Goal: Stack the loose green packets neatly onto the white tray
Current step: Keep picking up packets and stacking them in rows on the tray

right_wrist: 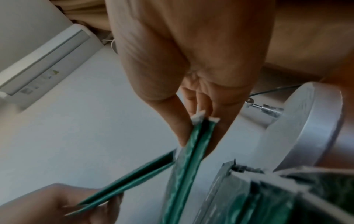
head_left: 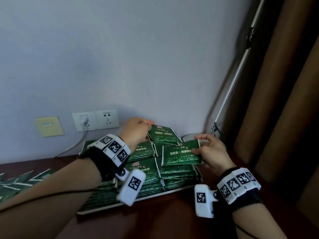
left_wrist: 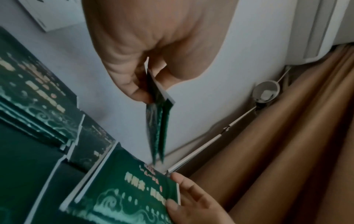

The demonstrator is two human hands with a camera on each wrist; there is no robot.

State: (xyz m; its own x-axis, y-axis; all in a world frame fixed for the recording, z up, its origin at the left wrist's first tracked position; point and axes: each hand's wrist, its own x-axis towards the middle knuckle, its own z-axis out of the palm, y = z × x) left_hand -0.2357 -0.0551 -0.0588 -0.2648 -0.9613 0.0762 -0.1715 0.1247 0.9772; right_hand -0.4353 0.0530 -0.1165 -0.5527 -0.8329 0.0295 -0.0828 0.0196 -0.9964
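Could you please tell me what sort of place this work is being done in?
Probably a hotel room or bedroom: wall sockets above a dark wooden table, brown curtains, and an air conditioner mounted on the wall.

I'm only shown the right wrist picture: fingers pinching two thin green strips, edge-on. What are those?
Observer: They are flat green packets. The head view shows the printed face, with pale lettering and swirls, held by the right hand.
Operator: And the other hand at my lower left?
Observer: That is the same person's left hand. The left wrist view shows it pinching a second pair of packets between thumb and fingers.
Operator: Where do they all go?
Observer: They go on a white tray on the table, which carries several stacks of the same packets.
Operator: Is there much left to do?
Observer: Yes, a heap of loose packets lies on the table at the far left.
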